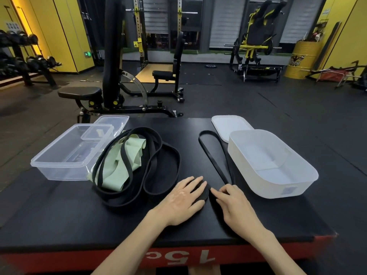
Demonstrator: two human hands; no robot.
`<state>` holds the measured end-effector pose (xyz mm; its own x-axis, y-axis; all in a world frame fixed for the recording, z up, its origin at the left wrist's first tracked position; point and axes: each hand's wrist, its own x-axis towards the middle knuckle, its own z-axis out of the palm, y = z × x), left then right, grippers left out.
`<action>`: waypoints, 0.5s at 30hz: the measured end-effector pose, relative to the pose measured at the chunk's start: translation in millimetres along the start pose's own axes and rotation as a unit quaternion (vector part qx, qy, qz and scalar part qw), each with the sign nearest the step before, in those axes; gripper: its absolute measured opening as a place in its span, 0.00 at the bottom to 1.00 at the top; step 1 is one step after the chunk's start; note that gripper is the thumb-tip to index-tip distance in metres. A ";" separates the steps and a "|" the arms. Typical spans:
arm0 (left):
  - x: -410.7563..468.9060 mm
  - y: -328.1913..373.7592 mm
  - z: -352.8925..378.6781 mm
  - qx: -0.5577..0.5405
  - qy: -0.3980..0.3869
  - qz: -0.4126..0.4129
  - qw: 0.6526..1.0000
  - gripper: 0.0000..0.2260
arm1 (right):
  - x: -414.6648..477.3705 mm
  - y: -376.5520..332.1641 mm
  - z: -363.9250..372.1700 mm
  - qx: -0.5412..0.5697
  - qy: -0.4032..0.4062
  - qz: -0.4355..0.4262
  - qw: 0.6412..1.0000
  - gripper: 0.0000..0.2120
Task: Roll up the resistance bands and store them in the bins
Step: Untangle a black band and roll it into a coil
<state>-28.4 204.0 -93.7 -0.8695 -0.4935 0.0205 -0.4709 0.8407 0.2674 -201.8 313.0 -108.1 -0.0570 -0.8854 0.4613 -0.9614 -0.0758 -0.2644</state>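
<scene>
1. Head view, hands: left hand (186,197) lies flat with straight fingers, pressing down on a small black coil (205,193) at the near middle of the table (258,219); nothing is gripped
2. Right hand (233,200) is just beside the coil, fingers curled over the spot where the black band (213,161) feeds in; can't tell if it pinches the band or only rests on it
3. Most of that band is unrolled, a long narrow loop running away from the hands alongside the white bin (278,187)
4. Left of the hands: pile of black bands (158,153) tangled with a green band (119,171), all loose, touching the clear bin (59,167)
5. Both bins look empty; the clear lid (117,122) and white lid (228,125) lie behind them
6. Progress, my read: early, first band only begun, nothing stored; left to do is finishing this roll, binning it, then the whole pile
</scene>
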 end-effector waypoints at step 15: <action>7.5 13.1 13.2 0.035 0.085 -0.082 0.992 0.31 | 1.6 7.7 -0.5 -0.033 0.013 0.005 0.999 0.17</action>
<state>-43.1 214.2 -102.8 -0.7448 -0.6512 0.1455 -0.6191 0.7558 0.2133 -209.4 311.2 -109.0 -0.0717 -0.8741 0.4804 -0.9764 -0.0367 -0.2126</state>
